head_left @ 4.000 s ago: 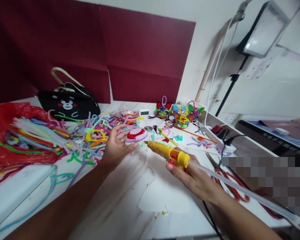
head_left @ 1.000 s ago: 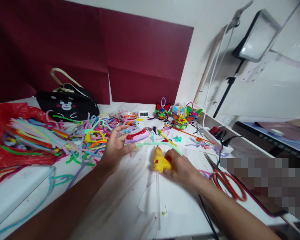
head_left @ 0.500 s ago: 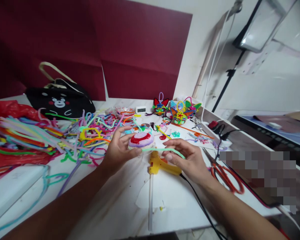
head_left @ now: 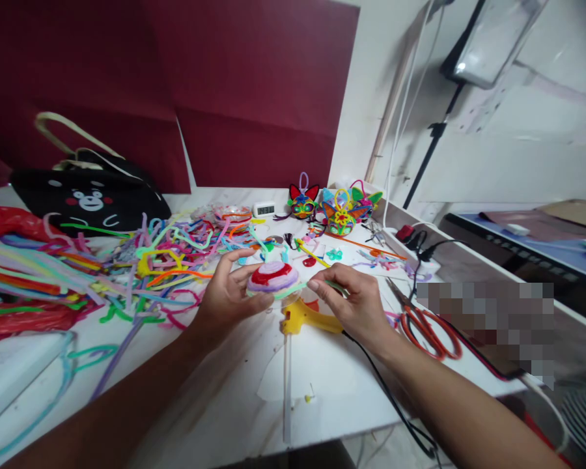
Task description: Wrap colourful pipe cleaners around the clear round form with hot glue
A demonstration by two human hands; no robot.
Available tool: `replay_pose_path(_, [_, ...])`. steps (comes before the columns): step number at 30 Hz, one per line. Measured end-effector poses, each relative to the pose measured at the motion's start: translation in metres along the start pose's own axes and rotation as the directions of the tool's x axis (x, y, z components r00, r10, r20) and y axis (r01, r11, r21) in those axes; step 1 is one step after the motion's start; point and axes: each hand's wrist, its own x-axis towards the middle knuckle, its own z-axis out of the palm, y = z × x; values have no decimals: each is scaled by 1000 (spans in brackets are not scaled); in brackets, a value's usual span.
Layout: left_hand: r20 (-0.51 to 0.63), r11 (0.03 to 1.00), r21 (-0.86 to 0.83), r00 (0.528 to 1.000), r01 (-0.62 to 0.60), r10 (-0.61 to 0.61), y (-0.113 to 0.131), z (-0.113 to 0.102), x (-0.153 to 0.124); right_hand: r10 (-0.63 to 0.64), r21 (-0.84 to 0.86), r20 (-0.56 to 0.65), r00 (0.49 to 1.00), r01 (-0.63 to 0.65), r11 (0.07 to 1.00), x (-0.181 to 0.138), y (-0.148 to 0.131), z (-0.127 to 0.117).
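Observation:
My left hand (head_left: 229, 293) cups a small round piece (head_left: 272, 277) wound from purple, red and white pipe cleaners, fingers curled round its left side. My right hand (head_left: 354, 303) pinches a light green pipe cleaner (head_left: 293, 291) against the piece's right edge. A yellow glue gun (head_left: 308, 318) lies on the white table (head_left: 224, 410) just under my hands, with a clear glue stick (head_left: 286, 391) pointing toward me and a black cord (head_left: 385, 397) trailing off the front edge.
A heap of coloured pipe cleaners (head_left: 78, 273) covers the left side. A black bear bag (head_left: 85, 195) stands at the back left. Finished pipe-cleaner masks (head_left: 336, 212) and a small clock (head_left: 264, 209) sit at the back. Red-handled scissors (head_left: 427, 329) lie to the right.
My right hand put the glue gun down on the table, picked up the green pipe cleaner and brought it against the round piece. My left hand kept holding the piece.

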Motion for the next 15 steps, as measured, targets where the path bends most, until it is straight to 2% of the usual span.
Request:
replay_pose_path(6, [-4, 998, -54, 1000, 24, -24, 2, 3, -2, 31, 13, 16, 999, -31, 999, -1, 3, 3])
replay_pose_path(15, [32, 992, -100, 997, 74, -71, 7, 7, -3, 171, 113, 96, 981, -182, 977, 0, 2, 3])
